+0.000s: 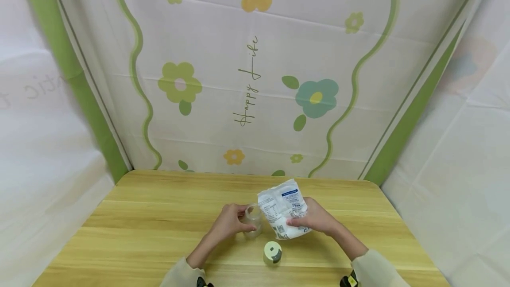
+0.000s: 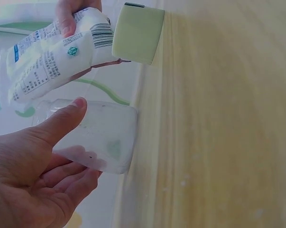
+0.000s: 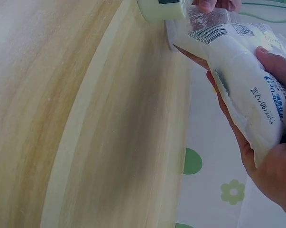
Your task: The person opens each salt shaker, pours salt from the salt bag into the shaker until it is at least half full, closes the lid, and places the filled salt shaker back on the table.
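Note:
My left hand (image 1: 228,224) grips a clear jar (image 1: 253,225), thumb on one side and fingers round the other. The jar looks upright, its uncapped mouth upward; white specks show on it in the right wrist view. In my right hand (image 1: 318,218) is a soft white packet (image 1: 283,209) with blue and black print, pinched between thumb and fingers. The packet leans towards the jar, its left corner close to the jar's mouth; whether they touch I cannot tell. Nearer me on the table stands a pale green lid (image 1: 272,253) with a dark patch.
A wood-grain table (image 1: 159,225) lies under both hands. Behind it hangs a white curtain (image 1: 215,101) with flowers and lettering, and more white cloth (image 1: 474,154) closes in the sides. Dark wrist straps (image 1: 349,280) sit by the cream sleeves (image 1: 376,269).

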The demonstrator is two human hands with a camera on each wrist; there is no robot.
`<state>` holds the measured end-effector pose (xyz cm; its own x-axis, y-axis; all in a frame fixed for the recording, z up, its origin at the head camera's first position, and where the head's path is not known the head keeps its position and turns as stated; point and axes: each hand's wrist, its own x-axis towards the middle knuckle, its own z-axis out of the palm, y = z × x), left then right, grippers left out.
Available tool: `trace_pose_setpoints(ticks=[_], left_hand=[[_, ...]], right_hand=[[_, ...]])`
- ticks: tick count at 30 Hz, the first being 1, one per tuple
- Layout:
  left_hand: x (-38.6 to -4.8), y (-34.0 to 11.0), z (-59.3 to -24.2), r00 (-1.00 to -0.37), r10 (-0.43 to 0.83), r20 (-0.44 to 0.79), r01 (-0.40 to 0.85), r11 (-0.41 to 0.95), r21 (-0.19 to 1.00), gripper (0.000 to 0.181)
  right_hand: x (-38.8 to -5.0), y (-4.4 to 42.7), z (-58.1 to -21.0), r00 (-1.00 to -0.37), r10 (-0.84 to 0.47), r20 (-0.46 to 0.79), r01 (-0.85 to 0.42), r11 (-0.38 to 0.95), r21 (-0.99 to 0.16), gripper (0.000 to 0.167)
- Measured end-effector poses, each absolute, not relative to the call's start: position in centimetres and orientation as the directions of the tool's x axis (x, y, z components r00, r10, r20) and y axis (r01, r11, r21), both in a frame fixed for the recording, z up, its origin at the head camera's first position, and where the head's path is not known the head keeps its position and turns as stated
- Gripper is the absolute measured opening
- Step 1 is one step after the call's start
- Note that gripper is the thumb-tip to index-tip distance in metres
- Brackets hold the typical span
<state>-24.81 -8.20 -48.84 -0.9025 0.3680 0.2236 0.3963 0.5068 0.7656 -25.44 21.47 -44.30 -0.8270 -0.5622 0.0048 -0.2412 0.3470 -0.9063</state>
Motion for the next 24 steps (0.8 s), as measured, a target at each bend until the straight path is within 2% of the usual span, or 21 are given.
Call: trace_pose_setpoints(ticks=[24], left_hand=[[-24.7,-8.2,-48.7,-0.904,0.367,0.219,0.392,0.507,0.768,0.065]], right_hand=[[-25.8,20.7,-42.4,-0.819,-0.574,0.009,-0.342,0.474,-0.811,0.048]])
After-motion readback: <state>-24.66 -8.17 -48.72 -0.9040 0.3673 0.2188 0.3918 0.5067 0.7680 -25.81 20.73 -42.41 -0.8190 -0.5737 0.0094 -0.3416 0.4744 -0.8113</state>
